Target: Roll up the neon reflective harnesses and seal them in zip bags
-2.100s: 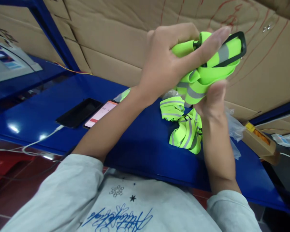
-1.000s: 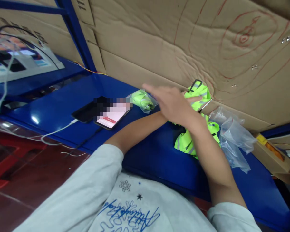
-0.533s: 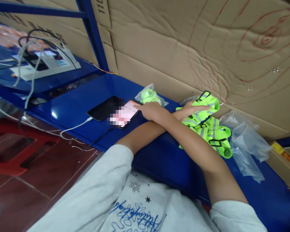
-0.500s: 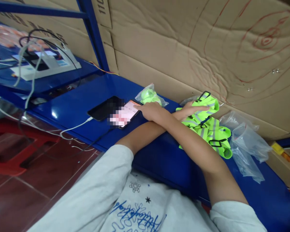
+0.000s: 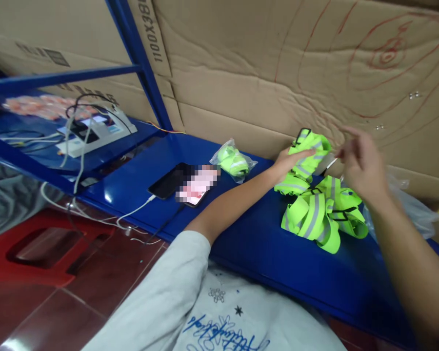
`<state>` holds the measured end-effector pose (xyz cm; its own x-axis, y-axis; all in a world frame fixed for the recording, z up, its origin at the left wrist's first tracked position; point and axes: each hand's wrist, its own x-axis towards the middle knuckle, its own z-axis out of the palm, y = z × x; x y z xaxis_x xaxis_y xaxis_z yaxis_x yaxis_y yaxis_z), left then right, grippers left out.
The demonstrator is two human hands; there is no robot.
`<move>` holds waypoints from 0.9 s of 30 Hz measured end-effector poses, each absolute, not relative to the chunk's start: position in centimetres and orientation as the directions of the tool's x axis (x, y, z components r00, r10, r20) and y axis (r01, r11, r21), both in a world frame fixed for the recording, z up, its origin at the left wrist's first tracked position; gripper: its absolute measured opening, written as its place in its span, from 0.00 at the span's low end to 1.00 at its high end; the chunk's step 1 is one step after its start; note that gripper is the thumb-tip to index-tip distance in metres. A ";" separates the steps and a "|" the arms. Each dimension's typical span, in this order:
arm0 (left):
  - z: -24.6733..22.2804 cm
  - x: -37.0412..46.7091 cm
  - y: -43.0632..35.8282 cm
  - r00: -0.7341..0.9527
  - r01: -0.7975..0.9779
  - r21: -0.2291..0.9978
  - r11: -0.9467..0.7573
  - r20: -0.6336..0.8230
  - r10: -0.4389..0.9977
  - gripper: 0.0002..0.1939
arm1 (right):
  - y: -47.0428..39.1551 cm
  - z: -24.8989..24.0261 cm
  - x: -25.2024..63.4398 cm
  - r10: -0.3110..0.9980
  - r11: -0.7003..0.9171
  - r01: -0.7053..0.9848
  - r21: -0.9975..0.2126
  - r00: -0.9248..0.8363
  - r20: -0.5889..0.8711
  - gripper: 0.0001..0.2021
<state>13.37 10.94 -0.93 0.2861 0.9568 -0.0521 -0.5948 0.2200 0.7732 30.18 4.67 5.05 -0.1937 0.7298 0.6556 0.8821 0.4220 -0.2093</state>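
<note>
Folded bright green reflective straps with a black buckle are gripped in my left hand, thumb laid across them. To their right, my right hand is raised in front of the cardboard, blurred by motion, its index finger pointing left; what it holds, if anything, is unclear. Beneath both hands a loose pile of green reflective straps with black buckles lies on the blue table. A clear bag with a rolled green strap rests left of my left hand.
Two phones, one with a lit screen, lie at the centre left with cables attached. Clear plastic bags are at the right. A power strip sits on the far-left shelf, above a red stool. Cardboard stands behind.
My right hand has left the lit phone and swung right, past the green straps, uncrossing my arms. My left hand still grips the straps. The view has shifted slightly.
</note>
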 end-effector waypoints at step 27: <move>-1.9 2.9 -0.7 0.611 -0.125 0.992 0.004 0.074 0.789 0.27 | -4.0 0.3 28.6 0.560 0.418 0.903 -0.096 -0.174 0.810 0.13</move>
